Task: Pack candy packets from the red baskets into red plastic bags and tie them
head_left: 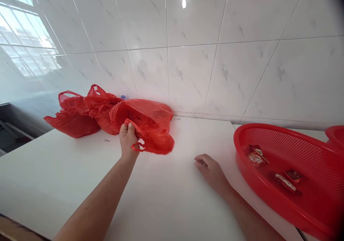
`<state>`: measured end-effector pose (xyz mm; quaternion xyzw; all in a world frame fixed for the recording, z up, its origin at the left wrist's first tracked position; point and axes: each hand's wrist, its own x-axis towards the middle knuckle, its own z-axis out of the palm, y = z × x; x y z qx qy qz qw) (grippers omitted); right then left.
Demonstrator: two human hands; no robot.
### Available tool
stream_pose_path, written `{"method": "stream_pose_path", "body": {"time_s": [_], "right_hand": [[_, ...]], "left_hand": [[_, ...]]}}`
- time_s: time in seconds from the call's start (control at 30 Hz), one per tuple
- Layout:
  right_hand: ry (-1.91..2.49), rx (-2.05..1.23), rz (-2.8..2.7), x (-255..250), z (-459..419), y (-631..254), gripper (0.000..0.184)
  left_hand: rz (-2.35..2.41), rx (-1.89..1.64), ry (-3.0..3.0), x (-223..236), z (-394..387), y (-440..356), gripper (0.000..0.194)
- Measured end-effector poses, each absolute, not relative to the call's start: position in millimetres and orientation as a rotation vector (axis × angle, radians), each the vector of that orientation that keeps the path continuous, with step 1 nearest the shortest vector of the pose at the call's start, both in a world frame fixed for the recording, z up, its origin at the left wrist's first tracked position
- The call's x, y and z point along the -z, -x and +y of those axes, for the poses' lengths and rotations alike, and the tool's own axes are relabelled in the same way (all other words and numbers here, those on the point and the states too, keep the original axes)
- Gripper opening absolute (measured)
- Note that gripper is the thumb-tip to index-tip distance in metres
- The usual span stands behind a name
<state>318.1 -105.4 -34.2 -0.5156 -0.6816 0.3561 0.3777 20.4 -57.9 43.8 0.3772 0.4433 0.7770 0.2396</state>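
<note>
My left hand (128,137) is closed on the handle and front edge of a red plastic bag (150,121) that lies on the white counter (166,198) by the tiled wall. My right hand (209,167) rests on the counter to the right of the bag, fingers curled loosely downward, holding nothing. It lies just left of a large red perforated basket (271,140) with a few small red snack packets (256,156) in it.
Two more red plastic bags (72,117) sit to the left of the held one, against the wall. A second red basket's rim (335,133) shows at the far right. A window is at upper left; the counter edge runs along the bottom left.
</note>
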Motion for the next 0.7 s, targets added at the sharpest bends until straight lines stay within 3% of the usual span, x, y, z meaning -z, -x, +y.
{"method": "stream_pose_path", "body": {"time_s": [0.1,0.23,0.27,0.43,0.7], "right_hand": [[1.163,-1.048,-1.703,30.4,-112.7,-314.1,0.035],[0.927,-1.398,-1.564,24.0,-122.3,-309.4,0.070],[0.924,-1.445,-1.540,22.9,-123.5,-309.2,0.071],[1.136,-1.299,-1.463,23.7,-114.9,-318.6,0.023],[1.253,-1.034,-1.193,29.2,-88.3,-344.4,0.029]], "left_hand": [[0.996,-1.889,-0.990,-40.9,-70.6,-60.2,0.025],[0.928,-1.658,-0.868,-23.7,-79.2,-109.1,0.025],[0.921,-1.625,-0.829,-18.8,-79.7,-117.4,0.025],[0.937,-1.605,-0.690,1.5,-71.8,-122.5,0.022],[0.970,-1.780,-0.519,10.4,-47.6,-76.5,0.016]]}}
